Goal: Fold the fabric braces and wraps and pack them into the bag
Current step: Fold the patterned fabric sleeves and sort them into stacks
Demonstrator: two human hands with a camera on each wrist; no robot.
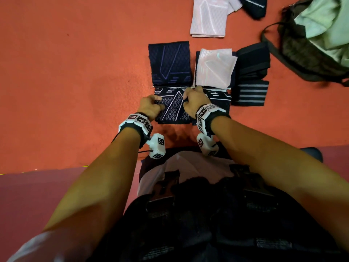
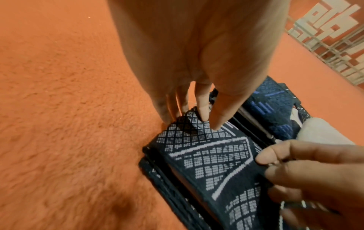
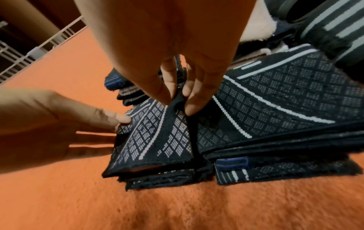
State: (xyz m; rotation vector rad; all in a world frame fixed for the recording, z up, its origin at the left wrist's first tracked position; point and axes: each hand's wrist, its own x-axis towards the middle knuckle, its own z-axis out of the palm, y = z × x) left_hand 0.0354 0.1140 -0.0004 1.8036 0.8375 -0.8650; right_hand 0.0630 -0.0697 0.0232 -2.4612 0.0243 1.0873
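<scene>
A navy brace with a white diamond pattern (image 1: 173, 110) lies on the orange carpet in front of me, on a stack of folded navy pieces. My left hand (image 1: 160, 105) pinches its left edge, thumb on top (image 2: 208, 124). My right hand (image 1: 186, 100) pinches its right edge up into a ridge (image 3: 178, 102). A matching navy brace (image 3: 285, 93) lies flat just to the right. The dark bag (image 1: 302, 53) with pale green lining sits open at the far right.
Beyond my hands lie a folded navy brace with purple lines (image 1: 170, 63), a folded pink brace (image 1: 215, 69), black wraps (image 1: 253, 59) and a grey-striped wrap (image 1: 249, 93). Another pink brace (image 1: 208, 17) and a dark piece (image 1: 253, 6) lie farther off.
</scene>
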